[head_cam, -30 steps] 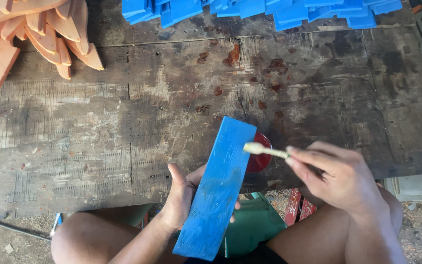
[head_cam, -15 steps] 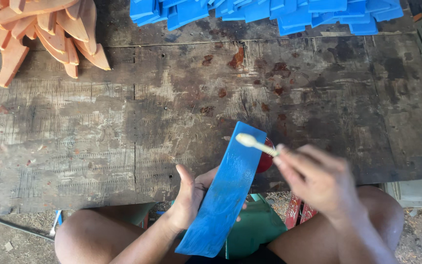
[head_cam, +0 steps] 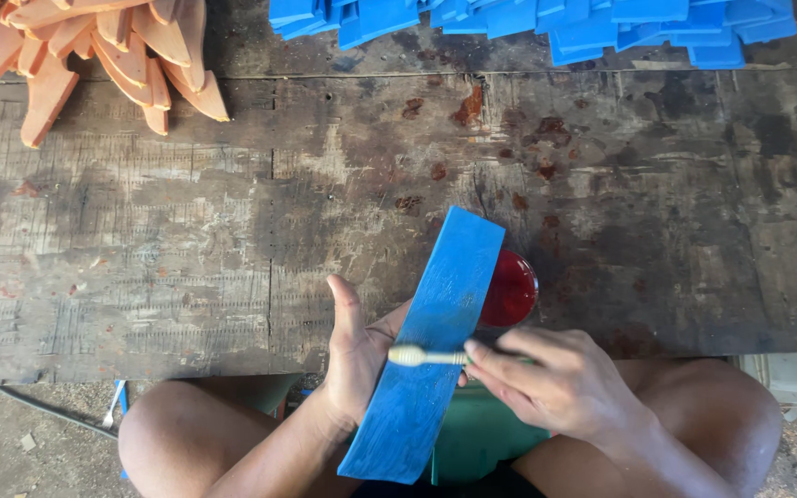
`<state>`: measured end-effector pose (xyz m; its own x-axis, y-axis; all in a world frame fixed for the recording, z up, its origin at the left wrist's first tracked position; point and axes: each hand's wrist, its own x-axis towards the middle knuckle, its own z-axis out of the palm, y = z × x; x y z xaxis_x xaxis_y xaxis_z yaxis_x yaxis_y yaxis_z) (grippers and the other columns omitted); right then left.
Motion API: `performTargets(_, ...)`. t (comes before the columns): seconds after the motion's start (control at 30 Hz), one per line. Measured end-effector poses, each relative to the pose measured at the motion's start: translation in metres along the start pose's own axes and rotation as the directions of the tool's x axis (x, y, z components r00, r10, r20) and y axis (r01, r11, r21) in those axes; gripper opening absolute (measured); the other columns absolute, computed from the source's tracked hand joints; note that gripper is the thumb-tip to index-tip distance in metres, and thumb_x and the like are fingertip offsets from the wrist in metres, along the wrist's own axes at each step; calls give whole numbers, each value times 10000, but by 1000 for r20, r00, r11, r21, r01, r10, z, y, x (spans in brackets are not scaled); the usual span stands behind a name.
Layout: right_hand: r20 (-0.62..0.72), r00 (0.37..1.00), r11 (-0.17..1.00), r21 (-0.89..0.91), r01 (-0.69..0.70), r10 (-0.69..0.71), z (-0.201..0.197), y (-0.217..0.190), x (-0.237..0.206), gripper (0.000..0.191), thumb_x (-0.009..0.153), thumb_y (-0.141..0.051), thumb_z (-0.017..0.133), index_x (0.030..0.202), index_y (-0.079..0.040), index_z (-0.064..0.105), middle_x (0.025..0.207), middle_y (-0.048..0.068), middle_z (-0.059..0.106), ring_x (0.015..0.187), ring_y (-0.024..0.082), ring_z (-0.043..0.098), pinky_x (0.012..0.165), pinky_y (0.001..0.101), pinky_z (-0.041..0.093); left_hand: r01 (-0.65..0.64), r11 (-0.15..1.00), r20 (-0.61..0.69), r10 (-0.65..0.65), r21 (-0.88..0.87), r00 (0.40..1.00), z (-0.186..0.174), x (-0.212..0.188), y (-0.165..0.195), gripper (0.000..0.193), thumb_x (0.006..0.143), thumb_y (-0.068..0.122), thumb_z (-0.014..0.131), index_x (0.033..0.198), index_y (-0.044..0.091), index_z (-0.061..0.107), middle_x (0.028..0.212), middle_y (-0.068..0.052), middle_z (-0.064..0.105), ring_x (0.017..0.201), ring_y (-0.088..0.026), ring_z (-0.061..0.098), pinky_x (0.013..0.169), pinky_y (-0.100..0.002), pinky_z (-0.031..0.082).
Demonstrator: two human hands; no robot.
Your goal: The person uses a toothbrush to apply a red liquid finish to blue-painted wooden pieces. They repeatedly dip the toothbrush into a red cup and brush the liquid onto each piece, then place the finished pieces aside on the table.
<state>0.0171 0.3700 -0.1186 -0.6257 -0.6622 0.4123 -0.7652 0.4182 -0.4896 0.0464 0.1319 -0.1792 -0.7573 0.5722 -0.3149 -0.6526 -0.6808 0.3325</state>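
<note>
Right hand [head_cam: 560, 378] pinches a small pale brush [head_cam: 426, 356] by its handle, fingers closed on it, brush head lying across the face of the blue plank [head_cam: 431, 350] and pointing toward 9 o'clock. Left hand [head_cam: 357, 355] is wrapped round the plank from behind, thumb up along its 9 o'clock edge, fingertips showing at the far edge, so a full holding grip. The plank is long, flat and painted blue, tilted with its top end toward 1 o'clock over the table and its bottom end toward 7 o'clock over the person's lap. Just behind the plank at 3 o'clock of its upper part sits a small round cup of red paint [head_cam: 511, 290], partly hidden by the plank, on the worn wooden table [head_cam: 186, 240]. Red drips spot the tabletop toward 12 o'clock. Far edge of the table at 12 to 1 o'clock: a heap of blue painted pieces [head_cam: 546, 23]. At 10 to 11 o'clock: a pile of orange pointed pieces [head_cam: 94, 46]. Bare knees at 7 and 5 o'clock, a green seat [head_cam: 477, 443] between them.
</note>
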Motion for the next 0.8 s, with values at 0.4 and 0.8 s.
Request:
performTargets(0.4,69,996,998,-7,62,-62,9,-5,-2,199,820,-162,841,1002,-85,810,677,-2,619,472,112,592,394,291,494,-59,985,-13,58,-160,998,2,7,5,1290,733,989,200,1485,-18,490,1373,-179,608,1180,-277,637,1012,-448,582)
performTargets(0.8,97,995,994,105,-1,-9,21,-6,-4,240,823,-173,854,1035,-73,802,710,7,662,499,114,622,394,282,502,-151,966,-111,131,-208,985,5,10,10,1086,820,855,307,1494,19,475,1378,-148,626,1229,-298,671,1032,-492,579)
